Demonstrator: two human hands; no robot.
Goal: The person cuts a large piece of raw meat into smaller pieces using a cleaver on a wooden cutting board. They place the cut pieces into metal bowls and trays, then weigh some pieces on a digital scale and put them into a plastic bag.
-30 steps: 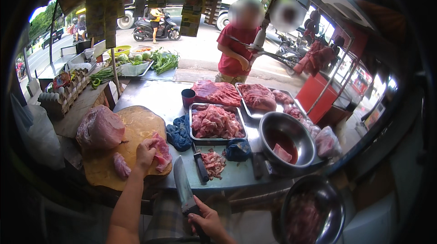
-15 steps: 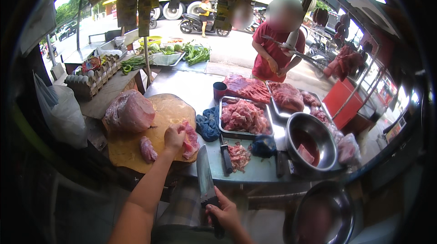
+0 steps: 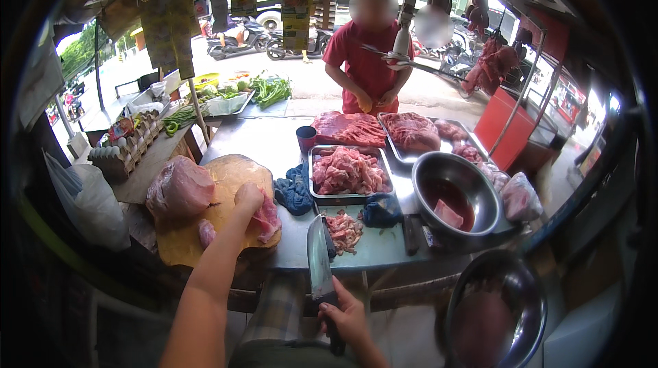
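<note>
My left hand (image 3: pixel 249 198) is closed on a slice of raw meat (image 3: pixel 266 218) at the right side of the round wooden chopping board (image 3: pixel 236 170). A large chunk of meat (image 3: pixel 180 188) rests on the board's left side, and a small piece of meat (image 3: pixel 207 233) lies near my left forearm. In my right hand (image 3: pixel 346 313) is a broad kitchen knife (image 3: pixel 319 258), gripped by its black handle with the blade pointing up, in front of the table edge and apart from the meat. My left fingertips are partly hidden by the hand itself.
Right of the board are a blue cloth (image 3: pixel 293 188), a tray of cut meat (image 3: pixel 348 172), meat scraps (image 3: pixel 344 232) and a steel bowl (image 3: pixel 456 193) with reddish liquid. Another bowl (image 3: pixel 497 310) sits lower right. A person in red (image 3: pixel 363 66) stands across the table. Egg trays (image 3: pixel 127 152) are left.
The whole view has shifted, with the table now further left. My left hand still grips the meat slice, and my right still holds the knife upright. The person across now stands straighter.
</note>
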